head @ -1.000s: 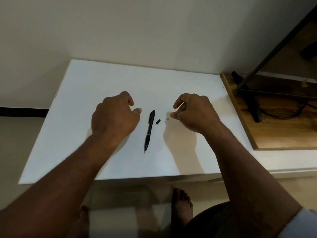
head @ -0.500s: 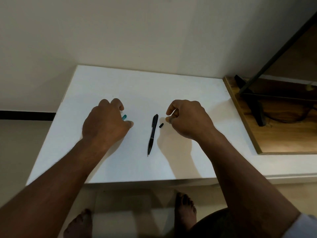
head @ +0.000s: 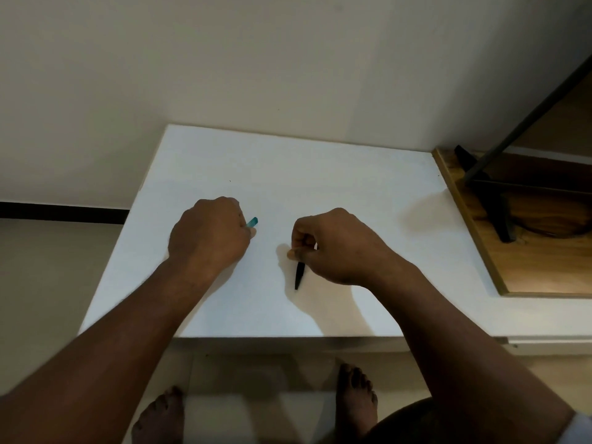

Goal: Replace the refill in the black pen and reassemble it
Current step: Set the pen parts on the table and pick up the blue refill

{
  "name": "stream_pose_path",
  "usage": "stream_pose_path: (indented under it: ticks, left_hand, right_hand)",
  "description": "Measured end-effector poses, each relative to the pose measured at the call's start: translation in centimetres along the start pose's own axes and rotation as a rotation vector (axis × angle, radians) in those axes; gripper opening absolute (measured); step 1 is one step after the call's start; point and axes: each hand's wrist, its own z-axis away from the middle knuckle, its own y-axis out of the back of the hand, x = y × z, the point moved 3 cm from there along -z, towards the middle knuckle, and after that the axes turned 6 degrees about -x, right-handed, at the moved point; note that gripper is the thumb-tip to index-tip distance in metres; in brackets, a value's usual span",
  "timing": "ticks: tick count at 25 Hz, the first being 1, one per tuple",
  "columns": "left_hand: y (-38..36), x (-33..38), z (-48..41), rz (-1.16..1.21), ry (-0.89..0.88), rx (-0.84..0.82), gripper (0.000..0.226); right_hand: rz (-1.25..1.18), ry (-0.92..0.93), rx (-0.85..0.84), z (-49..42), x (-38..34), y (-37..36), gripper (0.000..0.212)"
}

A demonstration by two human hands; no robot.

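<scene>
Right hand (head: 336, 248) was curled, thumb and forefinger pinching the upper end of the black pen (head: 299, 276). The barrel ran out below the fingertips toward the person, over the white table (head: 352, 174); tip contact could not be told. Left hand (head: 208, 238) was fisted round a teal piece (head: 252, 222), one end jutting beyond the fingers.

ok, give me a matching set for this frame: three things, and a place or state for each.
1 slim black pen
2 teal plastic piece
3 brown wooden board

a sticks out of the left hand
b lies right of the white table
c pinched by the right hand

Pairs: 1-c, 2-a, 3-b.
</scene>
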Motion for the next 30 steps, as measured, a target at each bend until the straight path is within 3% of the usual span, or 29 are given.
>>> stream_pose_path:
  ticks: [7, 11, 15, 17, 21, 25, 30]
  left_hand:
    - [0.3, 0.4, 0.3, 0.077, -0.020, -0.002, 0.022]
    - [1.2, 1.1, 0.4, 0.399, -0.026, -0.022, 0.018]
    - [1.2, 1.9, 0.7, 0.860, 0.010, -0.176, 0.024]
    - [1.0, 2.2, 0.9, 1.033, 0.047, -0.239, 0.025]
    - [0.6, 2.6, 1.1, 1.302, 0.126, -0.285, 0.017]
    - [0.1, 2.7, 1.3, 1.439, 0.173, -0.277, 0.026]
    - [0.2, 2.5, 1.0, 1.457, 0.188, -0.189, 0.035]
  right_hand:
    - [-0.023, -0.080, 0.121, 0.0, 0.9, 0.6, 0.016]
    - [-0.062, -0.121, 0.202, -0.1, 1.9, 1.7, 0.014]
    - [-0.218, -0.207, 0.415, 0.4, 3.7, 3.7, 0.016]
    - [-0.335, -0.229, 0.444, 0.5, 3.7, 3.8, 0.017]
    - [-0.610, -0.178, 0.288, 0.1, 2.1, 2.7, 0.017]
    - [-0.833, -0.082, 0.076, -0.1, 0.5, 1.7, 0.024]
    - [-1.029, -0.062, 0.041, 0.0, 0.3, 1.7, 0.021]
